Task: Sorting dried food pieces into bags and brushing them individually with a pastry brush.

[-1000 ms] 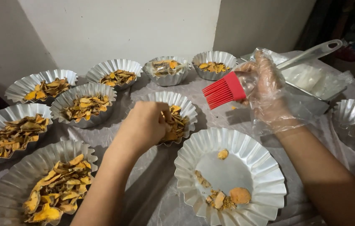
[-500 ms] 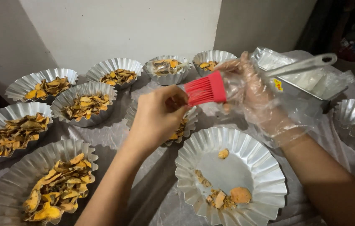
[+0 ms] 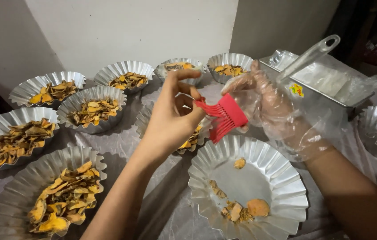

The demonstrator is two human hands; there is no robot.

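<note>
- The right hand (image 3: 268,100), wearing a clear plastic glove, is gripping a red silicone brush (image 3: 226,116) above a nearly empty fluted foil tray (image 3: 282,178).
- The bare left hand (image 3: 173,118) is pinching the bristles, seemingly picking them clean.
- Clearing them fully probably needs gentle pulls along the bristles.

My left hand (image 3: 170,120) and gloved right hand (image 3: 270,109) meet on a brush (image 3: 224,116) above a nearly empty fluted tin (image 3: 282,178). Filled tins (image 3: 41,133) spread left and behind; a rectangular tray (image 3: 330,86) sits behind my right hand.
</note>
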